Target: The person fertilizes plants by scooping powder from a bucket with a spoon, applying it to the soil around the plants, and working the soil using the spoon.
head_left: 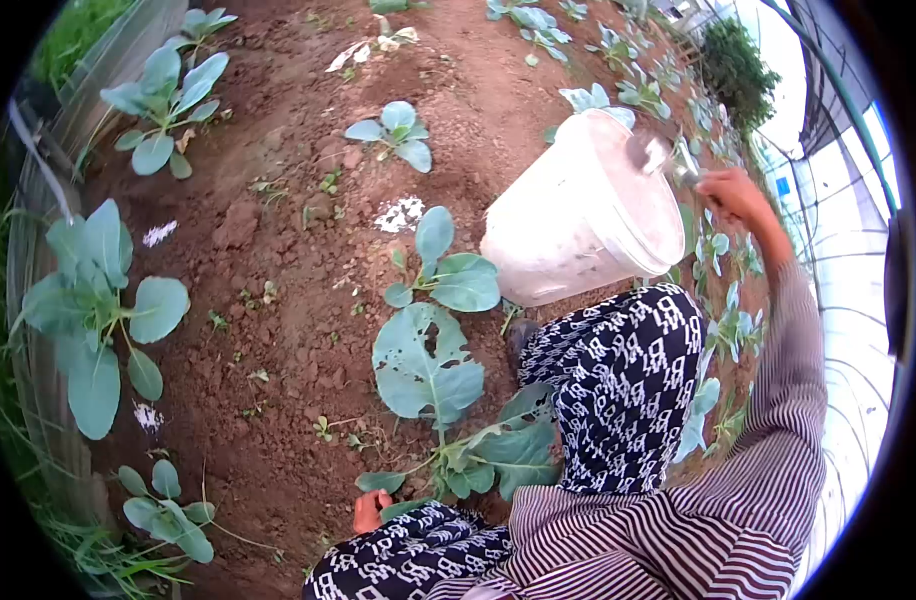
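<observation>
My right hand (735,197) grips the handle of a small scoop (653,153), closed around it. The scoop is blurred, with something white at its bowl, and is over the mouth of a white plastic bucket (568,215). Pale powdery material (633,170) shows inside the tilted bucket. Low in the view, my left hand (370,510) is beside my knee, near the leaves of a cabbage-like plant (463,465). Its few visible fingers look slightly apart, with nothing seen in them; the rest is hidden. One large leaf (425,365) of that plant is full of holes.
More young plants (158,105) grow in the brown soil (268,230), left and right. White granules lie in small patches (399,214) near several plants. A pale border (43,370) edges the bed at left; translucent sheeting (848,300) stands at right.
</observation>
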A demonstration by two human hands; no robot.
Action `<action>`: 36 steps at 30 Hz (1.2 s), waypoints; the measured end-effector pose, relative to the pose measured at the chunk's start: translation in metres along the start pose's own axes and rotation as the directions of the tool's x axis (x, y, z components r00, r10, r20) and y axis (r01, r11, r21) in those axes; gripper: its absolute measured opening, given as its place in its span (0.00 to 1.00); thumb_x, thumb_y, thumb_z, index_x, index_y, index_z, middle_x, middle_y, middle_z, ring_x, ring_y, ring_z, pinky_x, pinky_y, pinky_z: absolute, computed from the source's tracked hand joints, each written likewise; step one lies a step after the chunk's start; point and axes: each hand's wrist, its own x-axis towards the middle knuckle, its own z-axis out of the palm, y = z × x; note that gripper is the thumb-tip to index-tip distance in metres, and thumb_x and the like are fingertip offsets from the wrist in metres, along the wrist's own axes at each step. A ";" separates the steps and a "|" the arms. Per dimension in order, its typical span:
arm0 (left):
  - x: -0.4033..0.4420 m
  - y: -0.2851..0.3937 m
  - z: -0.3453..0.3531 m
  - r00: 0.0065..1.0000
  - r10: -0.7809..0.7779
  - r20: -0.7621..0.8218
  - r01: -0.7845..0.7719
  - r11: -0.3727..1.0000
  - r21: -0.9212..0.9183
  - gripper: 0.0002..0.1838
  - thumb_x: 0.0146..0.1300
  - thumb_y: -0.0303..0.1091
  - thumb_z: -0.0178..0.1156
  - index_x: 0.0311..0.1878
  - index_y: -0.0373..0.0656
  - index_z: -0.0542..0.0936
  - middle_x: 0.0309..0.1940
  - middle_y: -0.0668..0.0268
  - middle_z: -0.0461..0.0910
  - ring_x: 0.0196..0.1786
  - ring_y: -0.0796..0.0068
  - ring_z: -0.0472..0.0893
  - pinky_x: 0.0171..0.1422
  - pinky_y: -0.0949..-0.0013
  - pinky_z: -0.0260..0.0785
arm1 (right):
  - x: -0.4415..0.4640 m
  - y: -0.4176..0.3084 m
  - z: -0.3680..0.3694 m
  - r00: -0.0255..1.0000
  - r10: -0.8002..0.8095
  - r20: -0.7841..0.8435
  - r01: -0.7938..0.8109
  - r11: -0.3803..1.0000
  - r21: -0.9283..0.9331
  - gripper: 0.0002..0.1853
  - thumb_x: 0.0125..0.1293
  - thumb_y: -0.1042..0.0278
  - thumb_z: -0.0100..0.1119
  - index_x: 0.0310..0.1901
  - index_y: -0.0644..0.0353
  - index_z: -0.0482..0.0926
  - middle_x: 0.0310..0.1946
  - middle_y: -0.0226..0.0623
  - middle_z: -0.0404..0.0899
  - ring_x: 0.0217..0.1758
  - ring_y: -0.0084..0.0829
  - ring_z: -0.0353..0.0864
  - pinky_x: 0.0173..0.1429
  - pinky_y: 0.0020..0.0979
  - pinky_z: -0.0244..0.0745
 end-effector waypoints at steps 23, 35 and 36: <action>-0.002 -0.009 0.006 0.997 0.079 -0.020 -0.077 0.992 0.102 0.06 0.60 0.33 0.62 0.32 0.42 0.79 0.24 0.56 0.74 0.26 0.58 0.75 0.32 0.59 0.68 | 0.069 0.013 0.116 0.859 0.149 0.490 -0.333 0.890 0.313 0.12 0.62 0.62 0.63 0.27 0.61 0.76 0.20 0.31 0.73 0.14 0.15 0.63 0.11 0.21 0.51; 0.002 -0.028 -0.017 0.917 -0.043 0.396 0.024 0.998 0.053 0.18 0.69 0.46 0.55 0.44 0.38 0.77 0.39 0.49 0.75 0.44 0.52 0.77 0.49 0.56 0.68 | -0.015 0.031 0.022 0.924 0.162 0.346 -0.373 0.583 0.722 0.10 0.66 0.65 0.58 0.36 0.61 0.71 0.23 0.29 0.70 0.13 0.11 0.58 0.10 0.14 0.49; 0.001 -0.031 -0.017 0.920 -0.010 0.392 0.004 1.000 0.017 0.18 0.69 0.46 0.55 0.44 0.38 0.77 0.39 0.49 0.75 0.44 0.52 0.77 0.50 0.56 0.67 | -0.022 0.021 0.016 0.936 0.140 0.324 -0.341 0.594 0.728 0.10 0.66 0.65 0.58 0.36 0.61 0.71 0.23 0.29 0.70 0.13 0.11 0.58 0.10 0.14 0.49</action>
